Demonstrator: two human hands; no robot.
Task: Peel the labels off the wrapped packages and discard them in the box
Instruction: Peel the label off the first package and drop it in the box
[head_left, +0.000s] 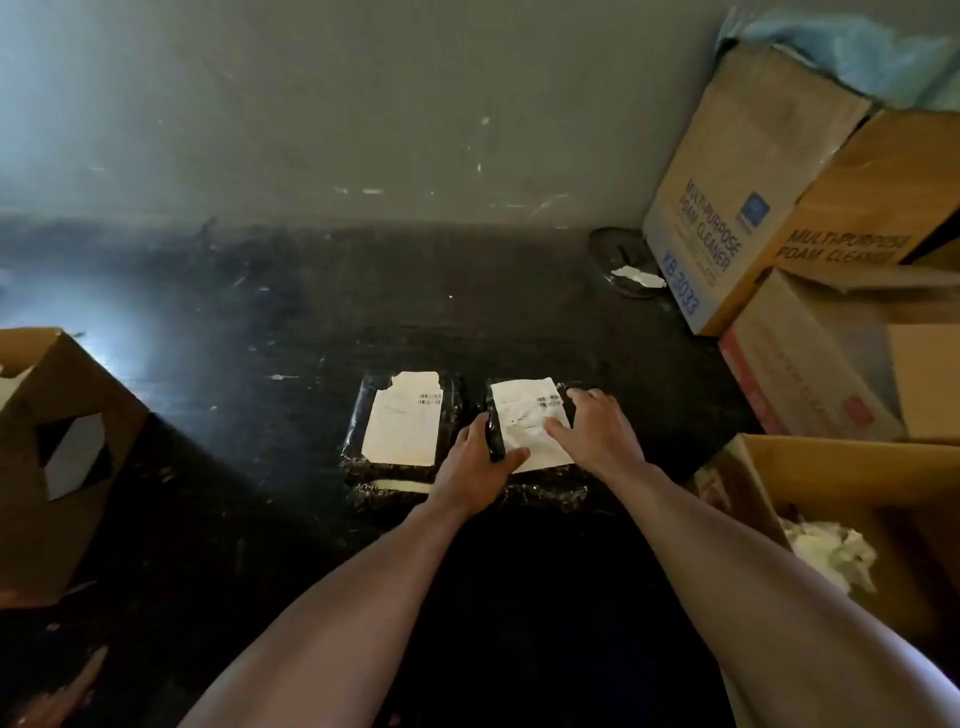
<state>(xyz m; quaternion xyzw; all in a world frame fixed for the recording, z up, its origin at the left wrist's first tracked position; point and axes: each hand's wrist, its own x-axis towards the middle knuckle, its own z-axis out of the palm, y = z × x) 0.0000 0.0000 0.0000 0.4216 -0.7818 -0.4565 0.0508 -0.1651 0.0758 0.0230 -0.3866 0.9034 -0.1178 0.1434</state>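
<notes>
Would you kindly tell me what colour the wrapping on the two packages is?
Black, glossy plastic, seen in the head view on the left package and the right package.

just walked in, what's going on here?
A person is working on two black wrapped packages lying side by side on a dark floor. Both hands are on the right package: the left hand at its label's lower left corner, the right hand pressing its right side. The left package's label is torn at a top corner. An open box holding crumpled white scraps sits at right.
</notes>
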